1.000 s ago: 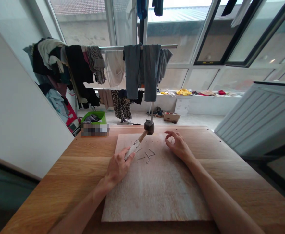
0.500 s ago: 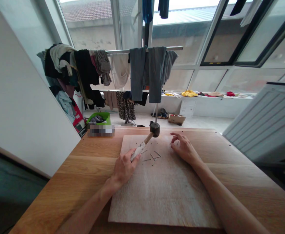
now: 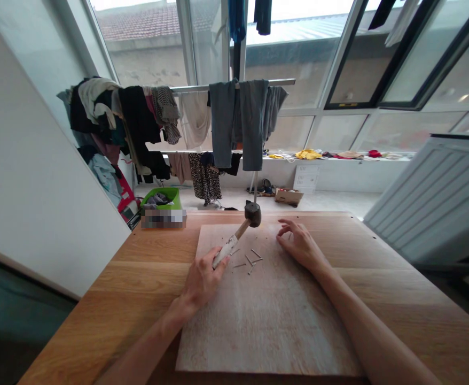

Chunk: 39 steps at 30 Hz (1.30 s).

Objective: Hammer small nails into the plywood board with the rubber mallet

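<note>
My left hand (image 3: 202, 275) is wrapped round the white-coated lower handle of a hammer (image 3: 228, 249). Its dark, blocky head points away from me and hovers over the far part of a pale wooden board (image 3: 258, 321). At the board's far right, my right hand (image 3: 298, 243) has thumb and forefinger pinched together on what looks like a thin nail (image 3: 290, 236), mostly hidden by the fingers. Between the hands, several loose nails (image 3: 250, 261) lie scattered on the board. Small dark dots run along its far edge; I cannot tell whether they are holes or nail heads.
The board lies on a wooden table (image 3: 130, 299). A blurred small box (image 3: 163, 218) sits at the table's far left corner. Beyond it are a green basket (image 3: 174, 199) and a rack of hanging clothes (image 3: 222, 123). A white slatted panel (image 3: 430, 198) stands to the right.
The whole view has shifted slightly to the left and down. Both hands keep their grips and stay nearly in place over the board; the nails lie as before.
</note>
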Available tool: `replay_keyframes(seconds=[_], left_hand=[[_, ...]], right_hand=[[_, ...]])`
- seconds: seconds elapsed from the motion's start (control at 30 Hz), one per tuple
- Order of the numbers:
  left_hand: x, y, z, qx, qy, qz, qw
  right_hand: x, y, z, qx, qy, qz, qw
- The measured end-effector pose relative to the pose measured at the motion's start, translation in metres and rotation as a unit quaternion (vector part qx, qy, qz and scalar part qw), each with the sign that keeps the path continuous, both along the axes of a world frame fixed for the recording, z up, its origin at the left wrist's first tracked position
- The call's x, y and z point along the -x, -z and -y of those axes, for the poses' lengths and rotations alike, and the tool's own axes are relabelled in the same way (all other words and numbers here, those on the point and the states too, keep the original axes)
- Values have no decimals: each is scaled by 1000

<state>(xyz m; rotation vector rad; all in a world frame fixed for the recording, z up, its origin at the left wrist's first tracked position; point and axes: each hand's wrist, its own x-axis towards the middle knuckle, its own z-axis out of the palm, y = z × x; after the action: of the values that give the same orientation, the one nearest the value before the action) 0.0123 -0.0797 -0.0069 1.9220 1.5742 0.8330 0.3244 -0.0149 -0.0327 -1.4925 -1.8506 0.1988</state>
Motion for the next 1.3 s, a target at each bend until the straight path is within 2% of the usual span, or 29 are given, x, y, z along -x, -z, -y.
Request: replay_keyframes(seconds=[0.33, 0.47, 0.63, 0.8, 0.97, 1.1, 1.2, 1.3], left_hand=[[-31, -25, 21, 29, 78, 51, 995], [-39, -21, 24, 31, 91, 54, 994], [-39, -12, 24, 19, 85, 62, 994], [-35, -13, 25, 18, 78, 41, 996], [-5, -13, 33, -54, 45, -39, 997], [38, 2, 40, -126, 10, -137, 982], [65, 13, 44, -140, -21, -220, 965], [77, 18, 47, -137, -35, -289, 947]], right_hand=[[1, 0, 0, -1, 19, 3, 1000], [-2, 4, -2, -13, 26, 3, 1000], [-4, 8, -4, -18, -2, -3, 1000], [-3, 7, -4, 3, 6, -19, 1000], [0, 4, -2, 4, 8, -19, 1000], [1, 3, -1, -5, 6, -18, 1000], [0, 4, -2, -7, 1, -20, 1000], [-1, 5, -2, 0, -4, -18, 1000]])
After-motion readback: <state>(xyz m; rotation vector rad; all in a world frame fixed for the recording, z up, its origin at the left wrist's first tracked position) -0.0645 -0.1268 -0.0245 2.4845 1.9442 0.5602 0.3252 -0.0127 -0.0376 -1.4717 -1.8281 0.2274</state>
